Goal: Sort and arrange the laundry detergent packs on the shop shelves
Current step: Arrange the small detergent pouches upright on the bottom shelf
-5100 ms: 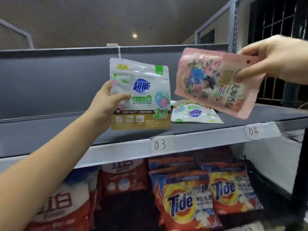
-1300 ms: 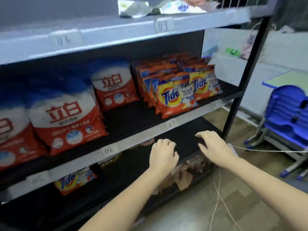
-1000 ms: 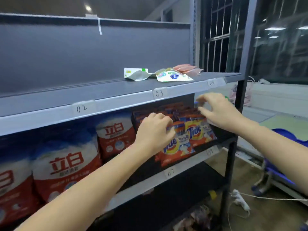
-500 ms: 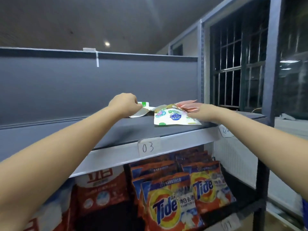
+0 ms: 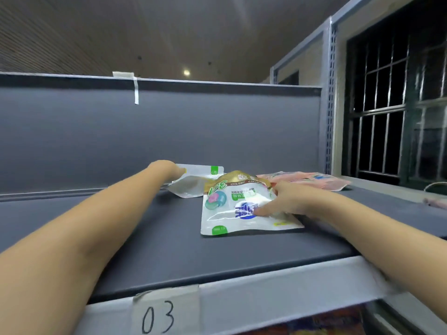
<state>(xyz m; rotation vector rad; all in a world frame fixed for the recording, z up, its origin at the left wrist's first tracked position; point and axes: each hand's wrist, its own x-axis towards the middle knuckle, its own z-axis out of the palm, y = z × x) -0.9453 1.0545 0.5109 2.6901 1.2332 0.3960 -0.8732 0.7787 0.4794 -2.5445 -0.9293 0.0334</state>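
On the grey top shelf (image 5: pixel 169 250) a white detergent pouch with a gold end (image 5: pixel 232 209) lies flat, its print upside down to me. My right hand (image 5: pixel 287 201) grips its right side, thumb on the blue logo. Behind it a second white pouch (image 5: pixel 193 182) lies with its plain back up, and my left hand (image 5: pixel 164 169) holds its left end; the fingers are hidden. A pink floral pouch (image 5: pixel 307 180) lies flat further right, untouched.
A paper label marked 03 (image 5: pixel 162 313) is stuck on the shelf's front lip. The grey back panel (image 5: pixel 169 131) closes the shelf behind. A perforated upright post (image 5: pixel 330 105) and a barred window (image 5: pixel 391 112) stand to the right. Orange packs peek below the lip.
My view has moved closer and higher over the top shelf. My right hand has shifted from the pink pouch's edge onto the front white pouch, and the left reaches further onto the back one.
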